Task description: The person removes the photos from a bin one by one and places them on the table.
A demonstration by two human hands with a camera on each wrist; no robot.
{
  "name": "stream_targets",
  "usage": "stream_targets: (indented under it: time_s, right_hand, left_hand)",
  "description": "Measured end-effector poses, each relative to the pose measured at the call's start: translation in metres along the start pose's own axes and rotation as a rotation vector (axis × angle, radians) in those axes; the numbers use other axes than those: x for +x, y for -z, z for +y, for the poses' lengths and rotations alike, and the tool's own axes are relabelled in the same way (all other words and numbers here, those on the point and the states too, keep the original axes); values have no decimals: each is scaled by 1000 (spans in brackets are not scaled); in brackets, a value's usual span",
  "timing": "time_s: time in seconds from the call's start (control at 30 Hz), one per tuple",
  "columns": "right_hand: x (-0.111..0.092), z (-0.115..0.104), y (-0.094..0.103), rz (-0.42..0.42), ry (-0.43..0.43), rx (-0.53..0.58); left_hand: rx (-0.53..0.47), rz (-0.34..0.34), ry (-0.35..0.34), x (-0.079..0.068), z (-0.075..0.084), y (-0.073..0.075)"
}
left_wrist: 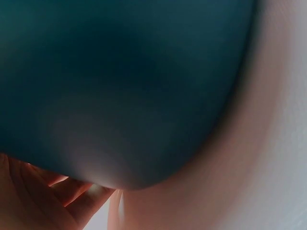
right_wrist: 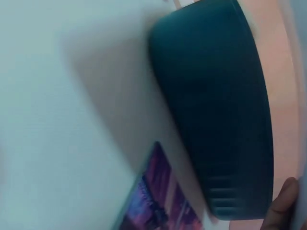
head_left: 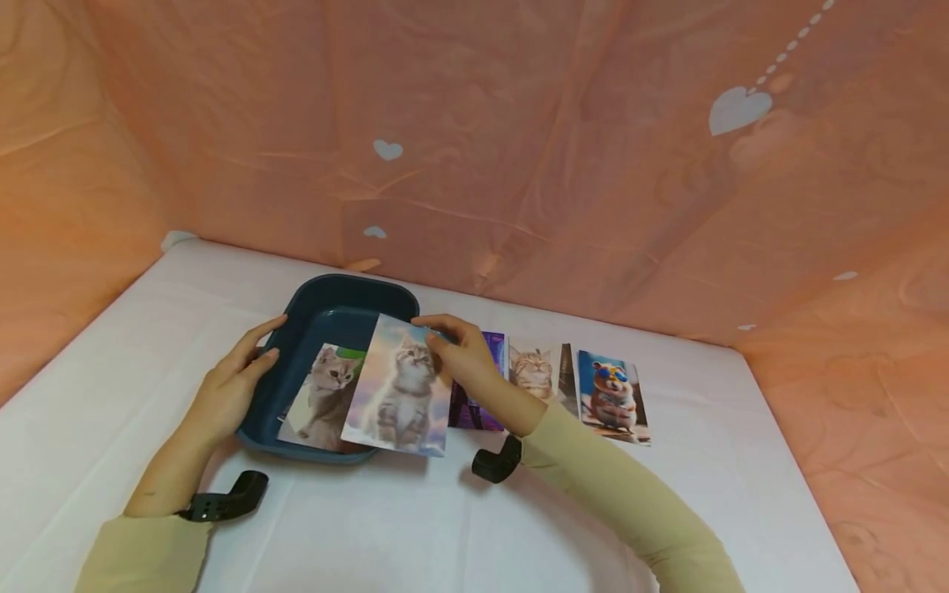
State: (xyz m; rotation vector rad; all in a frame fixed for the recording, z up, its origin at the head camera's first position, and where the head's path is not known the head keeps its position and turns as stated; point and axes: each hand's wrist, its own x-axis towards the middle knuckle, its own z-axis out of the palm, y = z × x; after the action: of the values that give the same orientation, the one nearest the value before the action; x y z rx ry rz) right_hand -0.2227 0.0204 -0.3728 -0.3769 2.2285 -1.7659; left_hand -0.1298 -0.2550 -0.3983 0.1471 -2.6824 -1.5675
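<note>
My left hand (head_left: pixel 228 394) grips the left side of a dark blue plastic bin (head_left: pixel 285 346), thumb at the rim. In the left wrist view, its fingers (left_wrist: pixel 86 199) lie against the outside of the bin wall (left_wrist: pixel 120 120). A picture card of a fluffy grey-and-white kitten (head_left: pixel 404 395) is pinched at its upper right corner by my right hand (head_left: pixel 465 358). This card is tilted over the bin's right side and partly covers another cat card (head_left: pixel 324 403) inside the bin. The right wrist view shows the bin's outer wall (right_wrist: pixel 216 110) and a fingertip (right_wrist: pixel 286 194).
Right of the bin, a purple card (head_left: pixel 478 418) lies partly behind my right hand. Beside it are an orange cat card (head_left: pixel 531 371), partly overlapping another card, and a hamster card with sunglasses (head_left: pixel 614 395). A peach curtain (head_left: pixel 519 165) hangs behind the white table (head_left: pixel 356 527).
</note>
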Motion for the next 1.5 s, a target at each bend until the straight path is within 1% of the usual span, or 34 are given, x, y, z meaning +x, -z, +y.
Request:
stream_targets:
  time_s: [0.13, 0.27, 0.33, 0.47, 0.6, 0.67, 0.77, 0.9, 1.07, 1.2, 1.27, 1.4, 1.5]
  right_hand:
    - [-8, 5, 6, 19, -2, -3]
    - [-18, 11, 14, 11, -14, -8]
    - [-23, 15, 17, 11, -24, -28]
    - [-32, 24, 22, -8, -39, -53]
    - [-39, 32, 25, -38, -20, -89]
    - [-41, 35, 26, -47, -9, -90]
    - [-46, 39, 28, -33, -8, -86]
    - [-54, 42, 31, -22, -35, -97]
    - [-67, 45, 36, -77, -64, -131]
    - [-76, 48, 38, -122, -78, -116]
    - [-79, 48, 39, -135, -68, -121]
    - [-84, 49, 39, -146, -26, -172]
    - [-88, 50, 38, -156, -22, -179]
  left_hand:
    - [-1, 0, -5, 1, 0, 0]
    - [5, -4, -7, 2, 1, -1]
    - [10, -5, -10, 3, 1, -1]
    - [10, -7, -18, 2, 0, 0]
    - [13, -4, -22, 1, 0, 0]
    - [14, -3, -22, 1, -1, 0]
    - [10, -3, -23, 0, 0, 0]
    - [6, -3, -25, 1, 0, -1]
    - [11, -2, -23, 1, 1, 0]
    - [12, -4, -15, 2, 0, 0]
    - [10, -4, -14, 2, 0, 0]
    - [12, -1, -18, 1, 0, 0]
    - [12, 0, -22, 0, -1, 0]
